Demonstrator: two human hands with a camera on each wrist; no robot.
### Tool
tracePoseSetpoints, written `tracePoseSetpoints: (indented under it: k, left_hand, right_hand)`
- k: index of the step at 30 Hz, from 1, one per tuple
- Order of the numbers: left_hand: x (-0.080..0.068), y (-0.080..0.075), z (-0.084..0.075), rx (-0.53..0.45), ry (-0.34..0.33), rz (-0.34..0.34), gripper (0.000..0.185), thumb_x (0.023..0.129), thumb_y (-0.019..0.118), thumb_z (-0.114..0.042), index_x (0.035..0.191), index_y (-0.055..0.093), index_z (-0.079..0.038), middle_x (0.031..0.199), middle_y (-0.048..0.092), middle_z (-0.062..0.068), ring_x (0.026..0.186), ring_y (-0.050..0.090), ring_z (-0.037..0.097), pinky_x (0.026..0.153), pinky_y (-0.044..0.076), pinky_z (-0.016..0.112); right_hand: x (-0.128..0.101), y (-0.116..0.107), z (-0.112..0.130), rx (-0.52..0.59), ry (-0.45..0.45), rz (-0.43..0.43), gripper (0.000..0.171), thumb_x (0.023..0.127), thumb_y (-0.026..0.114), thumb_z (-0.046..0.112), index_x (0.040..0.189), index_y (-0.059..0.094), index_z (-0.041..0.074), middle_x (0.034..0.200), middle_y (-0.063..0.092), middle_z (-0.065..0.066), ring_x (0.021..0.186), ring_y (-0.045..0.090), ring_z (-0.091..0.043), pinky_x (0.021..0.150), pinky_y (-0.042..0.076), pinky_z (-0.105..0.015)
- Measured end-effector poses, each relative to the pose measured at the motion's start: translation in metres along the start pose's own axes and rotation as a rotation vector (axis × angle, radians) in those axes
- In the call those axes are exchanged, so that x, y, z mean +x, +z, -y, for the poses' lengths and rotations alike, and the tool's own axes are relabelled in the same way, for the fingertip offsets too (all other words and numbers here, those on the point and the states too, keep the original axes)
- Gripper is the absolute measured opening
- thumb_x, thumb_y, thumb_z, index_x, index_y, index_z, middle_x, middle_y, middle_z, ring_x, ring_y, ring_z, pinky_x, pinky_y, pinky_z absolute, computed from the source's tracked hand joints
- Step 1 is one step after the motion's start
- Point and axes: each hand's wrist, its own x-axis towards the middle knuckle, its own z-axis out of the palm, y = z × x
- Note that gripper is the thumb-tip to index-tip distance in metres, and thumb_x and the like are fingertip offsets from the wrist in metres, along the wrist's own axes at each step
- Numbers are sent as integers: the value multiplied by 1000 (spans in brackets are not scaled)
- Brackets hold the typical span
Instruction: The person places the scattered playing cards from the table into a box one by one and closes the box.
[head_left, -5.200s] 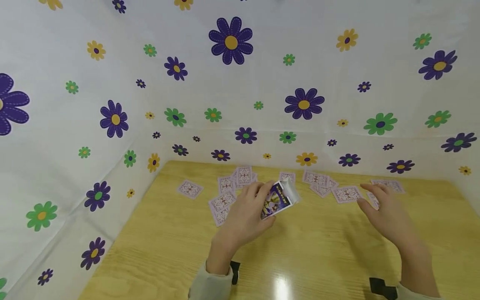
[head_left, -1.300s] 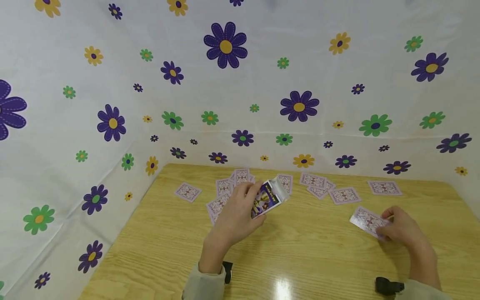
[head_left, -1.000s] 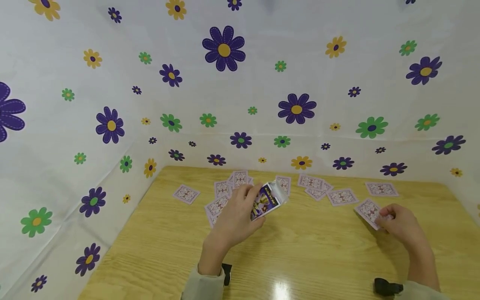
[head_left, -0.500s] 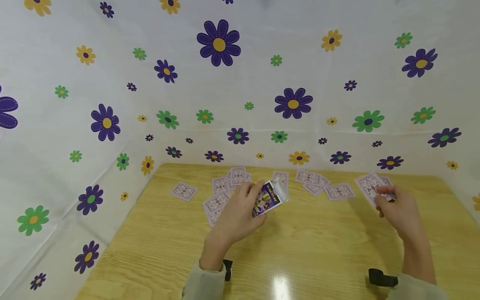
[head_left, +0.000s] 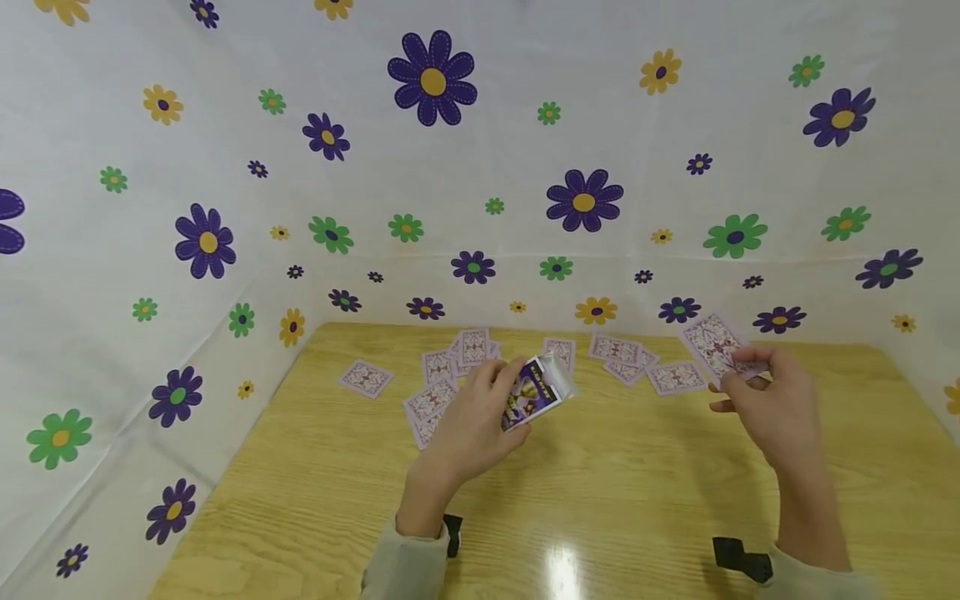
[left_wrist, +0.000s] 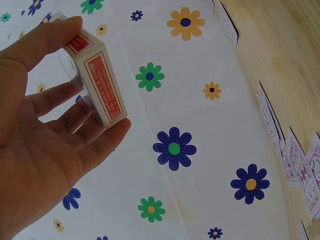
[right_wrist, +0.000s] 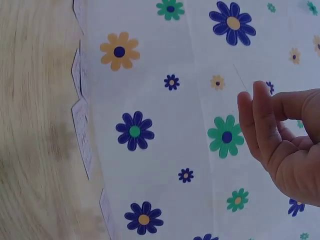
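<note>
Pinching thin rectangular card [head_left: 711, 343], right grip [head_left: 782, 410], boxy carton [head_left: 529, 393], left grip [head_left: 476, 425]

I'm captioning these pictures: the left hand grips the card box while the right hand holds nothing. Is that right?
Not quite: the right hand pinches a playing card, as the head view shows. The left hand does grip the card box.

A left hand [left_wrist: 42, 155] grips a red-paneled box [left_wrist: 103, 85] as patterned cards [left_wrist: 301, 167] lie on the tabletop [left_wrist: 280, 55] right of the box, flower-printed cloth [left_wrist: 125, 175] behind it.
</note>
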Motion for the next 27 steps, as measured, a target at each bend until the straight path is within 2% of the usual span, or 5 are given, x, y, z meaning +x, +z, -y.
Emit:
tracePoseSetpoints:
  k: [7, 11, 14, 19, 27]
  left_hand:
    - [1, -4, 1, 6, 1, 0, 79, 82, 79, -20, 150, 39, -8, 130, 49, 13, 107, 51, 21, 86, 52, 32]
    - [0, -3, 0, -4, -8, 8, 79, 83, 78, -21, 150, 39, -9, 130, 49, 11, 108, 50, 20, 86, 52, 31]
    - [-1, -2, -2, -9, 10, -6, 79, 83, 77, -21, 150, 39, -9, 131, 49, 11, 110, 50, 21, 86, 52, 31]
    - [-2, -3, -4, 12, 32, -38, 79, 81, 79, -20, 149, 41, -8, 129, 50, 12, 109, 51, 22, 84, 52, 31]
    - [-2, -2, -5, 33, 52, -14, 80, 80, 80, -20, 149, 40, -9, 129, 51, 11, 108, 52, 21, 88, 51, 32]
  right_hand:
    - [-12, 28, 27, 164, -131, -149, 34, 88, 56, -12, 122, 50, -10, 117, 50, -11, 66, 63, -4, 53, 54, -18]
    - [-21, 39, 42, 301, -168, -188, 33, 85, 55, -18, 116, 55, -8, 114, 52, -9, 63, 61, -8, 52, 51, -16]
    - [-28, 44, 48, 268, -206, -176, 36, 86, 56, -17, 120, 56, -8, 112, 55, -7, 63, 59, -6, 53, 50, -14]
    - [-35, 53, 50, 121, -298, -97, 40, 86, 61, -16, 124, 59, -6, 111, 56, 0, 65, 56, -6, 55, 50, -13]
    - [-43, 61, 53, 118, -369, -43, 37, 85, 65, -17, 121, 59, -9, 98, 61, -8, 67, 58, -9, 56, 51, -15]
